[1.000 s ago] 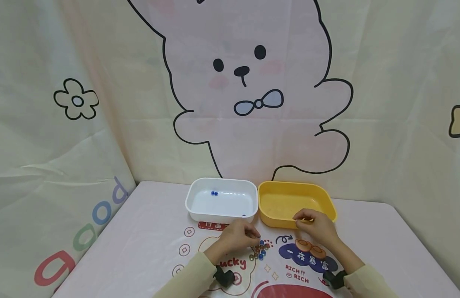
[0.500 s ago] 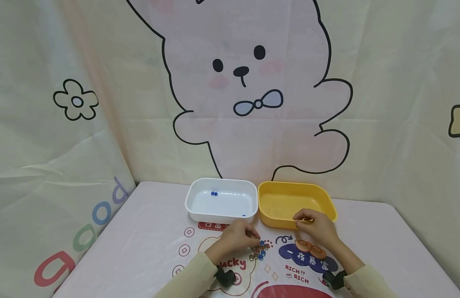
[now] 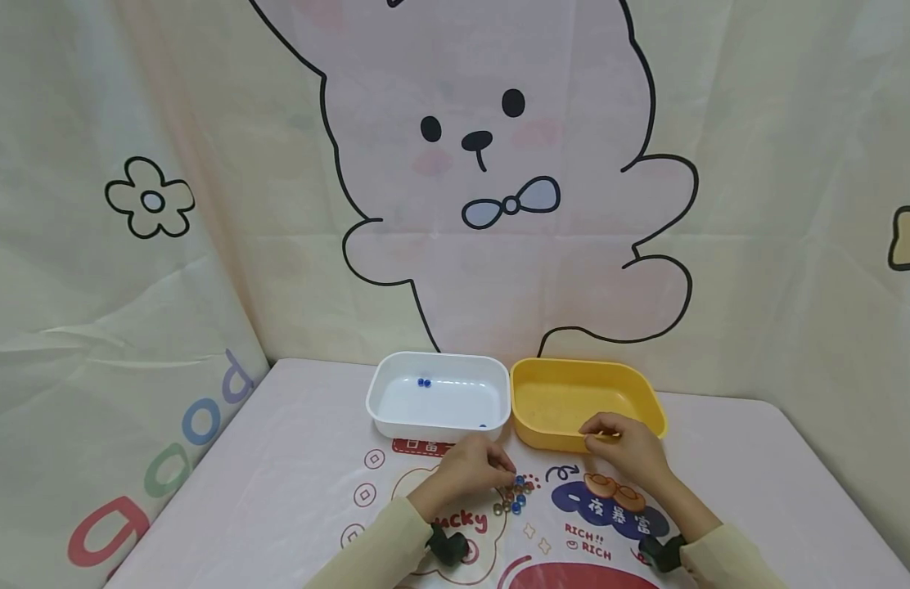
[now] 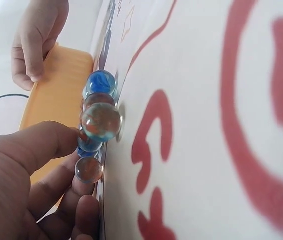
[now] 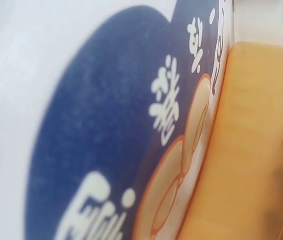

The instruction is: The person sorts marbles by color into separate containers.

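Several glass marbles [image 3: 508, 505], blue and amber-brown, lie in a cluster on the printed tabletop. My left hand [image 3: 466, 474] is at their left side, thumb and fingers bent toward them. The left wrist view has the thumb tip against the edge of the cluster, by a blue marble [image 4: 101, 81] and a clear brownish marble [image 4: 89, 170]; whether a marble is pinched is hidden. My right hand [image 3: 632, 448] grips the near rim of the yellow tray [image 3: 547, 438], thumb outside. In the right wrist view, the yellow tray's wall [image 5: 241, 130] shows beside a sliver of fingers.
Left of the yellow tray stands a white tray [image 3: 396, 425] with a few blue marbles [image 3: 424, 383] inside. The two trays stand side by side near the table's [image 3: 308, 458] back edge, before a hanging cloth [image 3: 750, 311] printed with a cartoon animal.
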`<state>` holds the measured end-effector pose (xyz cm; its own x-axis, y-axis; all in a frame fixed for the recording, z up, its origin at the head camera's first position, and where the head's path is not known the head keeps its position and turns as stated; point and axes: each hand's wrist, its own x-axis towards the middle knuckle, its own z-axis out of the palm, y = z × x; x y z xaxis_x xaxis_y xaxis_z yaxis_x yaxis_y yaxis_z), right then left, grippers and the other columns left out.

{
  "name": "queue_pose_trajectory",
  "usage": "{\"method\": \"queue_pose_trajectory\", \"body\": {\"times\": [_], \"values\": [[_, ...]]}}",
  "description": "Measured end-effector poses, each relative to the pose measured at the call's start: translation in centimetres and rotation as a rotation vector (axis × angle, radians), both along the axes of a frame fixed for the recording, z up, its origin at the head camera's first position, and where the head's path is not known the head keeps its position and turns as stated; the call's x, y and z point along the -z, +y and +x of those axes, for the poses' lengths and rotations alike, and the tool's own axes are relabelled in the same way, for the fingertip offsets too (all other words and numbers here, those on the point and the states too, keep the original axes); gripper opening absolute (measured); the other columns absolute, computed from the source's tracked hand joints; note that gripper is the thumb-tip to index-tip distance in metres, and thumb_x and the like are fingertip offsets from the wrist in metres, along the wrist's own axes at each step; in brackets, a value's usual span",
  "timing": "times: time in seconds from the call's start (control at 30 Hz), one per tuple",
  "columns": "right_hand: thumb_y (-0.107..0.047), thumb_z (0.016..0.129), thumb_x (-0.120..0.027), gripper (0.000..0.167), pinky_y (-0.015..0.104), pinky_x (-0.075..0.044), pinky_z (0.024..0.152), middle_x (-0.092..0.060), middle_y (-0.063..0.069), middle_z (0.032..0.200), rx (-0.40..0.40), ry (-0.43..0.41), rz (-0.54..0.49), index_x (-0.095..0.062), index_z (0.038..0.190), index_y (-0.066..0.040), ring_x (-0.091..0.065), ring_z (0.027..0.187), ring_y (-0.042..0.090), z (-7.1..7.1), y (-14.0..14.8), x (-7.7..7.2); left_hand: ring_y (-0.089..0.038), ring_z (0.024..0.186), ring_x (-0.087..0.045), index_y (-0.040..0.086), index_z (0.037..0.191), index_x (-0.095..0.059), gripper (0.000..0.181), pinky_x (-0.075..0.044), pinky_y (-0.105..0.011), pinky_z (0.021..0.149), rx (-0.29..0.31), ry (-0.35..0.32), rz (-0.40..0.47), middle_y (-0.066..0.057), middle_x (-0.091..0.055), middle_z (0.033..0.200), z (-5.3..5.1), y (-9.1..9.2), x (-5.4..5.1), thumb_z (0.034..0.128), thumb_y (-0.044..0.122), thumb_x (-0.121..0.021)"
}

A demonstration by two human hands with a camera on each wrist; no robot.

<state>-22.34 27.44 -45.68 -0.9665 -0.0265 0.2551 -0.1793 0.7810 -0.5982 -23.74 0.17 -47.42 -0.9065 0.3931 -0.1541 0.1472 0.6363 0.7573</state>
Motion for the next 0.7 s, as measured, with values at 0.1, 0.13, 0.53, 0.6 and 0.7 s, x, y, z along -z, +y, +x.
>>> {"method": "queue_pose_trajectory", "body": {"times": [0.1,0.13,0.53,0.6,0.7], "values": [[-0.017,0.084,-0.072,0.01,0.029,-0.05,0.081,-0.067,-0.011,0.087,-0.003,0.003,0.0,-0.07,0.087,-0.027,-0.056,0.087,0.012,0.03,0.0,0.01,-0.011,0.07,-0.055,0.029,0.076,-0.072,0.006,-0.042,-0.028,0.062,-0.004,-0.005,0.003,0.013,-0.064,0.071,0.03,0.0,0.03,0.0788,0.029,-0.077],[-0.017,0.084,-0.072,0.01,0.03,-0.05,0.082,-0.067,-0.011,0.087,-0.004,0.003,0.001,-0.07,0.087,-0.027,-0.056,0.087,0.013,0.03,-0.01,0.0,-0.012,0.07,-0.055,0.029,0.076,-0.072,0.006,-0.042,-0.028,0.062,-0.006,-0.007,0.004,0.013,-0.064,0.07,0.06,0.0,0.03,0.0785,0.028,-0.077],[-0.016,0.084,-0.071,0.01,0.031,-0.051,0.082,-0.067,-0.01,0.088,-0.006,0.011,0.005,-0.07,0.088,-0.025,-0.057,0.088,0.013,0.04,-0.03,0.03,-0.014,0.07,-0.054,0.027,0.073,-0.071,0.009,-0.041,-0.029,0.063,-0.044,-0.036,0.005,0.011,-0.065,0.069,0.25,0.31,-0.14,0.0768,0.028,-0.079],[-0.017,0.084,-0.071,0.01,0.031,-0.051,0.082,-0.067,-0.01,0.088,-0.008,0.011,0.0,-0.07,0.088,-0.025,-0.057,0.088,0.013,0.05,-0.01,0.07,-0.014,0.07,-0.054,0.027,0.072,-0.071,0.01,-0.041,-0.029,0.062,-0.058,-0.037,-0.006,0.01,-0.064,0.069,0.26,0.48,-0.19,0.0766,0.028,-0.08],[-0.017,0.084,-0.071,0.01,0.03,-0.051,0.082,-0.067,-0.01,0.088,-0.009,0.016,-0.001,-0.07,0.088,-0.026,-0.057,0.088,0.013,0.1,-0.03,0.07,-0.013,0.07,-0.053,0.027,0.072,-0.07,0.011,-0.041,-0.029,0.062,-0.077,-0.03,-0.03,0.011,-0.063,0.07,0.32,0.76,-0.34,0.0766,0.029,-0.08]]}}
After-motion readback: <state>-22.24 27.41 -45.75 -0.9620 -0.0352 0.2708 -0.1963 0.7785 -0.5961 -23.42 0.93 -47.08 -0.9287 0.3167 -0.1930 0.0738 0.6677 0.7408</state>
